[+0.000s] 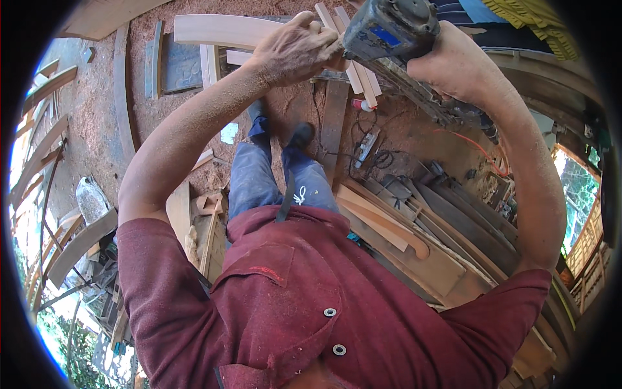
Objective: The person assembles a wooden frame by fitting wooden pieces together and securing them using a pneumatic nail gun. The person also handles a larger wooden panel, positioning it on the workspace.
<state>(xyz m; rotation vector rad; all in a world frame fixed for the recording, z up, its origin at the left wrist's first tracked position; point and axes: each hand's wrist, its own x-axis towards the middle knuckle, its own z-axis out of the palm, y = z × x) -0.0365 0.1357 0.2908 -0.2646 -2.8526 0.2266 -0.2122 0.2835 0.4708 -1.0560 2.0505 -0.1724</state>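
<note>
My right hand (447,61) is wrapped round the handle of a dark nail gun (394,29) with a blue label, held up at the top of the view. An orange hose (483,152) trails below it. Close to the tool's nose, my left hand (295,52) is closed over the right end of a pale curved board (220,30); its fingertips are partly hidden. Narrow pale wood strips (363,81) cross under the nail gun, between and beyond my hands. Sawdust coats my left forearm and hand.
Stacked boards (414,259) lie to my right. Curved wooden pieces (48,155) lean at the far left, and a long curved strip (123,91) lies on the sawdust-covered floor. Dark cables and a power strip (366,146) are near my feet. Someone's yellow garment (528,23) shows at top right.
</note>
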